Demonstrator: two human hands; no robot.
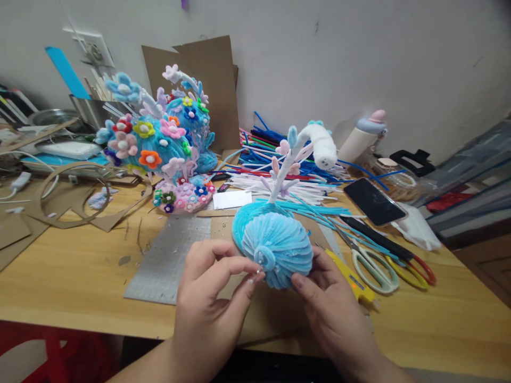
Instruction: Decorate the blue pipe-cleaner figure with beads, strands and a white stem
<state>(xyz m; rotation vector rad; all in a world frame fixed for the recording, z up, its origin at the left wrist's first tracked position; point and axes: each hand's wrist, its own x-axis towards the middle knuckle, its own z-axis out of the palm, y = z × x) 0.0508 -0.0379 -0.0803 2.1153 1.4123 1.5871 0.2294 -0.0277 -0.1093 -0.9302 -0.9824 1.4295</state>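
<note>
While the right hand (pixel 335 308) grasps the blue ball (pixel 285 247) from its far side, thumb on the near edge and fingers mostly hidden behind, the left hand (pixel 215 298) works at the end facing it. Its thumb and forefinger are drawn into a pinch, their tips at the small curl (pixel 264 257) on the ball; glints show there, but whether the tips grip anything is too small to tell. The ball sits between both hands, its ribs fanning out from the curl.

Just beyond the hands, behind the ball, is a blue disc (pixel 239 227), with a white stem (pixel 282 173) rising from it, set with small petals and bending to a drooping white head (pixel 324 149). Whether ball and disc are joined cannot be told.

Beside the left hand lies a grey mat (pixel 159 266); farther beyond it stands a cluster of bright flowers (pixel 149 158). Near the right hand, on its outer side, is a yellow glue gun (pixel 353 279), then scissors (pixel 355 246). A phone (pixel 374 201) lies farther out. Loose pipe cleaners (pixel 255 182) are heaped beyond the stem, well apart from either hand, on the wooden table (pixel 459 319).
</note>
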